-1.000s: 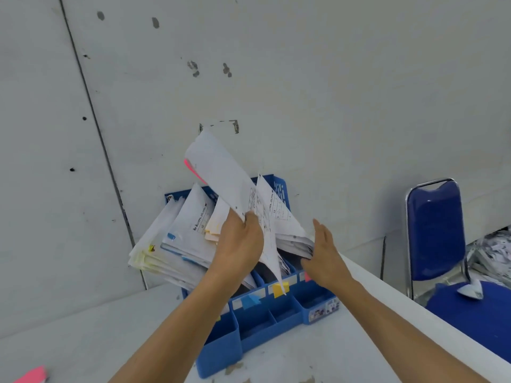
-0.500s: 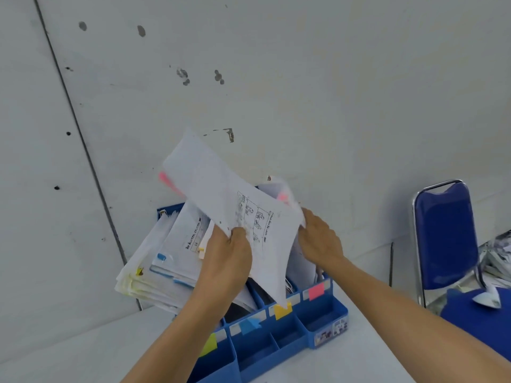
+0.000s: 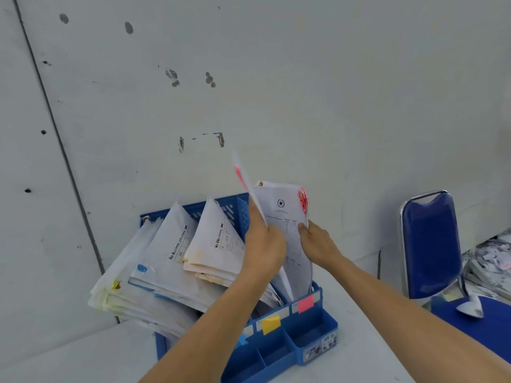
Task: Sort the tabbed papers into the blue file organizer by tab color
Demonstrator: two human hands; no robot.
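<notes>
A blue file organizer (image 3: pixel 309 331) stands on the white table against the wall, its slots marked by blue, yellow and pink labels. My left hand (image 3: pixel 264 246) grips a white sheet with a pink tab (image 3: pixel 244 179), held edge-on above the rightmost slot. My right hand (image 3: pixel 318 243) holds the pink-tabbed papers (image 3: pixel 284 214) standing in that pink-labelled slot (image 3: pixel 305 303), thumb on their right edge. Stacks with yellow and blue tabs (image 3: pixel 166 266) lean out of the left slots.
A blue chair (image 3: pixel 431 244) with a chrome frame stands to the right, with a pile of papers (image 3: pixel 489 261) behind it. The white table (image 3: pixel 83 352) runs along a grey wall (image 3: pixel 249 78).
The sheet in my left hand has swung from lying flat toward me to edge-on, moving right over the pink slot. My right hand shifted from behind it to the pink-tabbed stack's edge.
</notes>
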